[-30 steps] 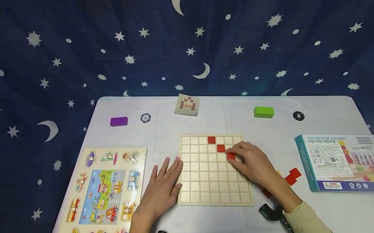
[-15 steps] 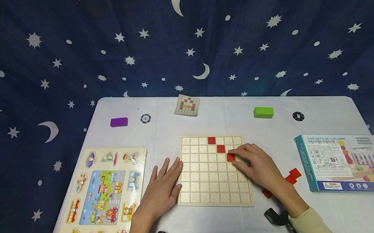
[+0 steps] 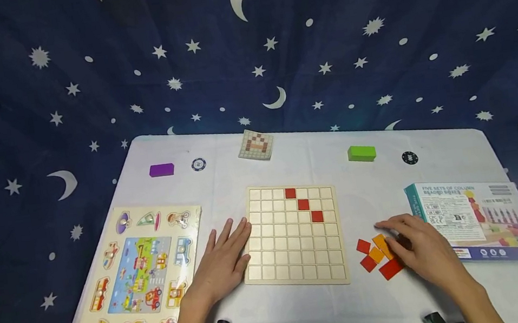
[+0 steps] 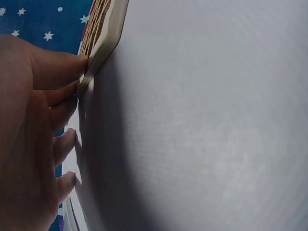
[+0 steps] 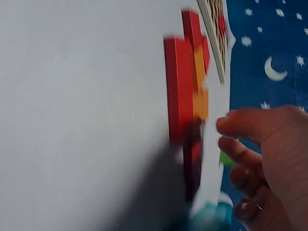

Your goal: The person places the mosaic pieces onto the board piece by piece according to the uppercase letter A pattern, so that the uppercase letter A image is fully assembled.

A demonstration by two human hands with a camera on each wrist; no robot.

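A wooden grid board (image 3: pixel 282 243) lies mid-table, with three red square tiles (image 3: pixel 303 204) set in a diagonal in its upper right part. My left hand (image 3: pixel 221 267) lies flat with spread fingers against the board's left edge; in the left wrist view its thumb touches the board's corner (image 4: pixel 103 53). To the right of the board is a loose cluster of red tiles (image 3: pixel 391 268) and orange tiles (image 3: pixel 376 254). Over the cluster's right side hovers my right hand (image 3: pixel 425 251), fingers loosely bent and apart from the tiles. Some tiles are hidden beneath it.
A picture puzzle board (image 3: pixel 186 280) lies at left, and a bead-set box (image 3: pixel 460 236) at right. Along the back are a purple block (image 3: pixel 162 170), a blue-rimmed chip (image 3: pixel 198 164), a pattern card (image 3: pixel 256 145), a green block (image 3: pixel 361 153) and a black chip (image 3: pixel 410 158).
My right hand has let go of the third red tile on the board and moved right and toward me, over the loose tiles. The left hand stays in place.
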